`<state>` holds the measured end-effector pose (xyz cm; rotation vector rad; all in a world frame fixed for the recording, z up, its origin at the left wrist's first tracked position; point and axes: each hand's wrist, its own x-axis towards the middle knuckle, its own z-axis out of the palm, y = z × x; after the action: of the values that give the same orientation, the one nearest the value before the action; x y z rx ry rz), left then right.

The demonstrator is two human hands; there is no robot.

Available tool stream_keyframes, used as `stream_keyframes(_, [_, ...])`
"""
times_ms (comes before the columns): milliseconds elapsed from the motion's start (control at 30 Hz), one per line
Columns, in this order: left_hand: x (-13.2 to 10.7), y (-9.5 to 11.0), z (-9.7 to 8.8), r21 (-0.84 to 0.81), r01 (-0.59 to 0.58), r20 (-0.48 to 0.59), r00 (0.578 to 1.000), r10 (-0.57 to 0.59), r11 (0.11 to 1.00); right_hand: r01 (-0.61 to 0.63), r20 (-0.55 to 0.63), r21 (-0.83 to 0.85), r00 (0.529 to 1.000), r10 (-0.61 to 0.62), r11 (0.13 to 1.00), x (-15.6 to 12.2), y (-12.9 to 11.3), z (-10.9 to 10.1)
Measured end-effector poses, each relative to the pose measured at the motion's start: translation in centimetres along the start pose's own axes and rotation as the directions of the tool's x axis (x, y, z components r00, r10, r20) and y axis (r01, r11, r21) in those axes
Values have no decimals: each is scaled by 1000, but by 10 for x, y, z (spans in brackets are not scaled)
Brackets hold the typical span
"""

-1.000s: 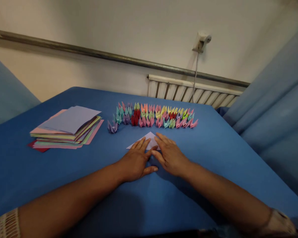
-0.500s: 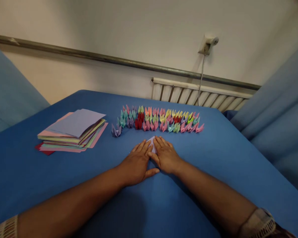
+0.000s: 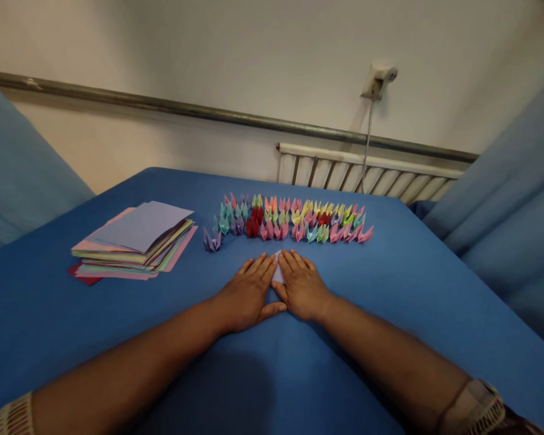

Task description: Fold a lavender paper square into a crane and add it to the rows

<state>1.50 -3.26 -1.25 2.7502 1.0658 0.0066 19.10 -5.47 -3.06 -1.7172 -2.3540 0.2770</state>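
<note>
A small piece of folded lilac paper (image 3: 278, 275) lies on the blue-covered table (image 3: 372, 290), mostly hidden under my two hands. My left hand (image 3: 249, 293) rests flat over its left side, fingers stretched forward and thumb pointing right. Over the right side, my right hand (image 3: 300, 284) lies flat too, its thumb reaching in across the paper. Both hands are open and press down; neither grasps the paper. Just beyond my fingertips stands a lone purple paper crane (image 3: 213, 240), left of centre, near rows of colourful folded cranes (image 3: 281, 230).
To the left lies a loose stack of coloured paper sheets (image 3: 140, 226), lilac on top. Behind the table are a wall with a metal rail (image 3: 185, 109), a radiator (image 3: 344, 166) and a socket with a plugged-in cable (image 3: 375, 83). Blue curtains (image 3: 503, 217) hang at both sides.
My left hand has shifted slightly, with its fingers drawing a little away from my right thumb. The right hand has stayed nearly in place on the paper.
</note>
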Motion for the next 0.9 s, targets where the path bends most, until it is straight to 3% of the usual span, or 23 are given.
stream_keyframes(333, [-20, 15, -7, 50, -37, 123, 992, 31, 998, -68, -31, -17, 997, 67, 998, -1, 0, -2])
stream_keyframes(533, [-31, 14, -27, 136, 145, 227, 958, -174, 980, -194, -24, 10, 981, 195, 981, 2, 3, -7])
stream_keyframes(733, [-30, 3, -44, 270, 273, 121, 942, -314, 923, -248, -83, -1, 966, 247, 969, 5, 15, -11])
stream_keyframes(900, [-14, -1, -36, 143, 170, -112, 982, -155, 975, -281, -155, 95, 943, 293, 955, 7, 14, -13])
